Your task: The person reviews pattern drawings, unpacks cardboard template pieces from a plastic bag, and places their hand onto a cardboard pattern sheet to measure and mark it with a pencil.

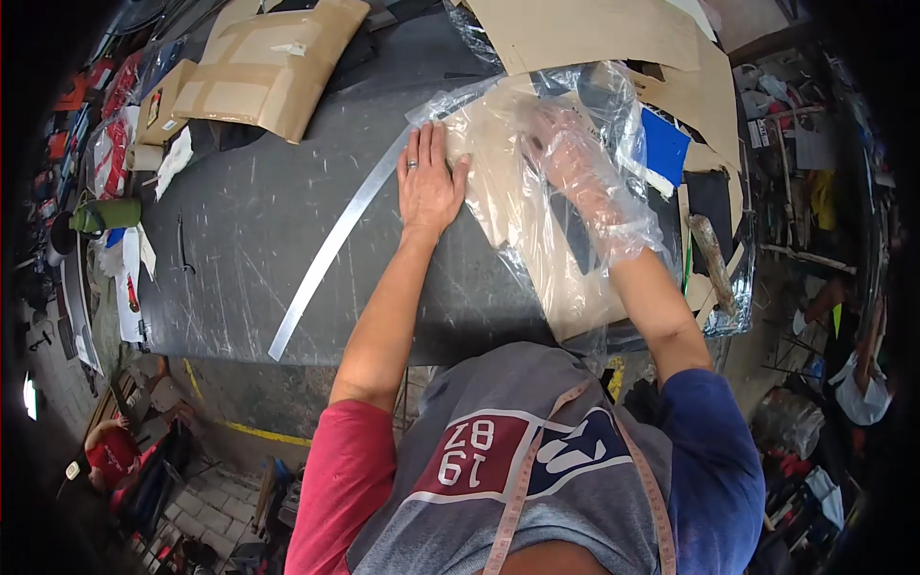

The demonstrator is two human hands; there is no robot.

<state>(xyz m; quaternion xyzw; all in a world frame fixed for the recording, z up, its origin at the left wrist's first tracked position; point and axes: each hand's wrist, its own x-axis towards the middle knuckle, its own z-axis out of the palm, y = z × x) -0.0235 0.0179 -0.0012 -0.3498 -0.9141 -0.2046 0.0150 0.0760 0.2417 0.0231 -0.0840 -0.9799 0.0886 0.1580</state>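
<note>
Nearest me: tape measure (513, 498) draped down my shirt front. Then the near edge of the dark, scratched table (220, 278), with the metal strip (326, 257) slanting from near left up toward my left hand (429, 192). Just right of center: clear plastic bag (522, 187), with tan sheets (570, 307) showing through; can't tell if all sit inside it. My left palm is down, fingers straight and gripping nothing, at the bag's left side; contact with the strip unclear. My right hand (565, 153) is inside the bag, wrist too, a bit farther; fingers blurred behind plastic, can't tell if they pinch anything. To do this well, I'd say: left pressing flat as an anchor, right moving slowly with a loose wrist, so thin film doesn't snag or tear and sheets don't crease. Beyond: blue piece (663, 149) right, taped cardboard (273, 62) far left.
</note>
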